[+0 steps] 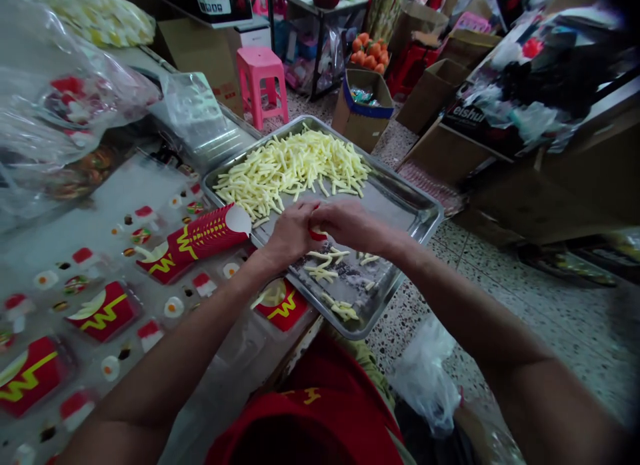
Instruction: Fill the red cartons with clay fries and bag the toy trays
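Beyond the metal tray, our head view shows a pink stool on a speckled floor. Over the tray's near half, our left hand and right hand are together, closed around a red piece; our fingers hide most of it. It looks like thin card: we judge it light, springy and easily creased, best held by its side edges. At the tray's far end lie heaped pale fries, probably light and snappable, better scooped than pinched. Just left of the tray lie nested red cartons.
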A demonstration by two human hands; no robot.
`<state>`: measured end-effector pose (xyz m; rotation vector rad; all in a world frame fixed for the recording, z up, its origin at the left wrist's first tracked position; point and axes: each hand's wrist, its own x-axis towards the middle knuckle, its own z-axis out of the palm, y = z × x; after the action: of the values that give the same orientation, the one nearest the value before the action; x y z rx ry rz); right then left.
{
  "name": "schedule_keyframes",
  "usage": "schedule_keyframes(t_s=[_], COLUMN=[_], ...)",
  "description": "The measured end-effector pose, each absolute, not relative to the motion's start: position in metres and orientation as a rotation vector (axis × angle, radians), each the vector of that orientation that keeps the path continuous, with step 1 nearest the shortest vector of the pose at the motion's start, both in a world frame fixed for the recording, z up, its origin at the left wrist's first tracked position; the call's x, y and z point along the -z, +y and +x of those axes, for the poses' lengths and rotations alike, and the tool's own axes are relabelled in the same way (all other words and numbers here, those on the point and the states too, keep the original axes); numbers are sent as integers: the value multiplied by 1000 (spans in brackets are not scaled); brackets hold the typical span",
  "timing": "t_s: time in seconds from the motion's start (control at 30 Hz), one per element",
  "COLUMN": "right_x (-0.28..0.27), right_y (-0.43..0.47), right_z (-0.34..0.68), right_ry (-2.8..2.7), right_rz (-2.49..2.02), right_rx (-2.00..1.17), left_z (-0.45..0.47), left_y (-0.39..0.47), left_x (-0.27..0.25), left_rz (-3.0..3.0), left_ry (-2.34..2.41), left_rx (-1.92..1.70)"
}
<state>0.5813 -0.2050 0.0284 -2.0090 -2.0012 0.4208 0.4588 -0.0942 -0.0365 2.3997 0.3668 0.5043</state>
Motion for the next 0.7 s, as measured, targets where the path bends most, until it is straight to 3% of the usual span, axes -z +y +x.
schedule_keyframes(t_s=[0.33,0.5,0.7], right_x=[-22,-24,4], right_y=[-199,-216,-274], right_z=[554,551,544], right_ry=[-1556,-1597,-1980], right_rz=[-2069,-1861,-2061], right_rx=[-138,-252,-204], left_z=[444,432,416], left_y=[-102,-101,-84], left_x=[32,35,27], left_rz=[2276,2309,2403], left_ry=[493,511,603], left_rx=[-712,-681,-601])
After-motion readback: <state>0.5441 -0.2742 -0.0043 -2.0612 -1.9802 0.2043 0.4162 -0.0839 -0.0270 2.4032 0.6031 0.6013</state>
